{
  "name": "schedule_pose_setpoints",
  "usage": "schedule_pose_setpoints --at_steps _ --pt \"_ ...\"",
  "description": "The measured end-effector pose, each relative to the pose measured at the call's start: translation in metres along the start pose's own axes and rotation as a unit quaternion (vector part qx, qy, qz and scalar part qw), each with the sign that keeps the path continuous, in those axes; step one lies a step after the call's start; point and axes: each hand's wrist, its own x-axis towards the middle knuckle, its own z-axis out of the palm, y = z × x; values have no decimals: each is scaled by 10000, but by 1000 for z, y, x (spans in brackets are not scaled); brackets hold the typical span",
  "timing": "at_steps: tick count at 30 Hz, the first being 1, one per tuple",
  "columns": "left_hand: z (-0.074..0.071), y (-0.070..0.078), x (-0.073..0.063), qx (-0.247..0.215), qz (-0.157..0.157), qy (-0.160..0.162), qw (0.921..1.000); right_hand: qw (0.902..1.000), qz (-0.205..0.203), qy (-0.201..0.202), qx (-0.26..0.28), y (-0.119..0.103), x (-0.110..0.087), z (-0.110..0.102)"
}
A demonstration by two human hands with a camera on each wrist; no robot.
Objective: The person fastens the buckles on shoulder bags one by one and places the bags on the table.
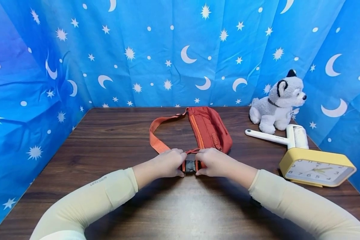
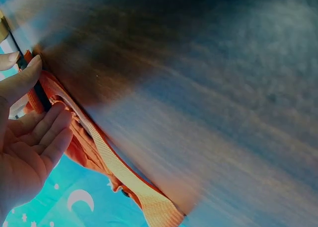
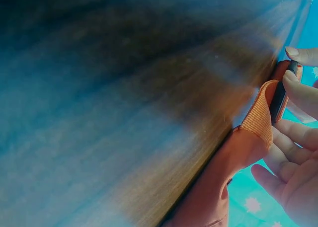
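A red-orange waist bag (image 1: 210,128) lies on the table, its orange strap (image 1: 154,135) looping out to the left. At its near end sits a dark grey buckle (image 1: 190,165) between both hands. My left hand (image 1: 168,162) pinches the buckle's left end with thumb and fingertips, and my right hand (image 1: 216,162) pinches the right end. Side-on, the left wrist view shows the buckle (image 2: 41,94) as a dark edge; the right wrist view shows the buckle (image 3: 279,100) likewise, beside webbing (image 3: 259,113). Fingers cover both buckle ends; whether it is fully latched cannot be told.
On the right of the wooden table (image 1: 114,133) stand a grey-and-white plush dog (image 1: 277,103), a white lint roller (image 1: 297,136) and a yellow clock (image 1: 318,168), the clock near my right forearm. A blue star-and-moon curtain (image 1: 156,43) surrounds the back and sides.
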Motion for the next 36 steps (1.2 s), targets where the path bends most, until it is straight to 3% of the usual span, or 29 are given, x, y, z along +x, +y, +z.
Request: schedule_pose_setpoints --at_steps 9,24,32,36 --pt "-1 -1 2 -248 -41 -320 9992 9998 34 -128 -129 0 3 3" --pt "-2 0 7 -233 -146 -471 9985 9987 173 -375 -305 0 8 3" --pt "-2 -4 8 -427 -241 -467 9977 9982 203 -434 -349 2 10 3" --pt "-1 -5 6 -427 -287 -294 9982 9989 165 -350 -281 4 7 1"
